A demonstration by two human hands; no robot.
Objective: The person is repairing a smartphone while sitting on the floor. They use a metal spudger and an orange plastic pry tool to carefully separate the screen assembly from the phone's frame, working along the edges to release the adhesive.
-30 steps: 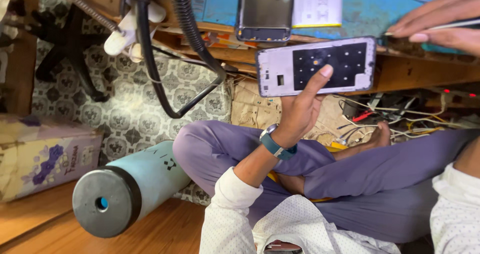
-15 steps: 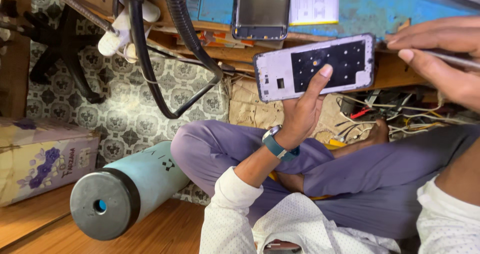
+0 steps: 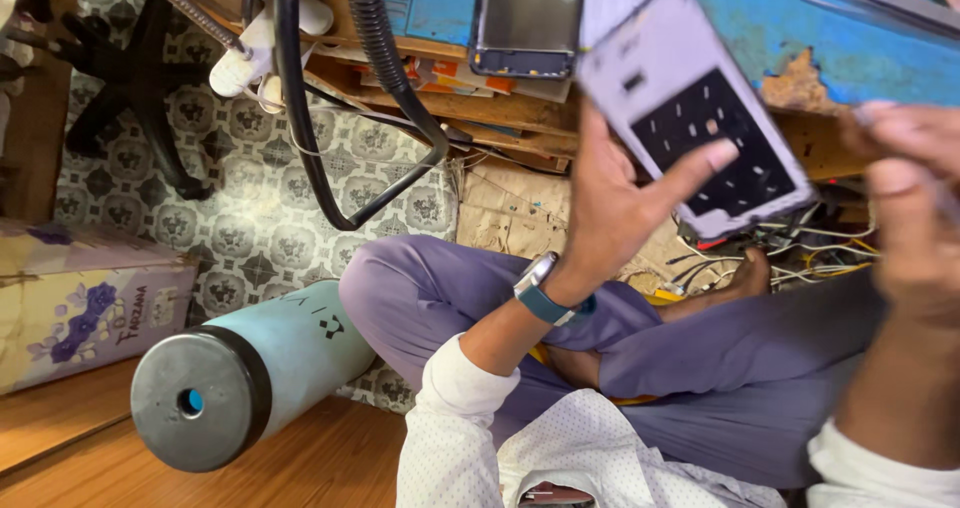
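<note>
Now your left hand (image 3: 610,198) has tilted the phone frame (image 3: 700,118) closer, fingers grasping its lower edge, thumb across the back. Your right hand (image 3: 905,208), blurred, has come beside it; its grip I cannot tell.

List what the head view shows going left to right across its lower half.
Cardboard box → pale blue cylinder with a black end cap → wristwatch on the left hand's wrist → right hand.
</note>
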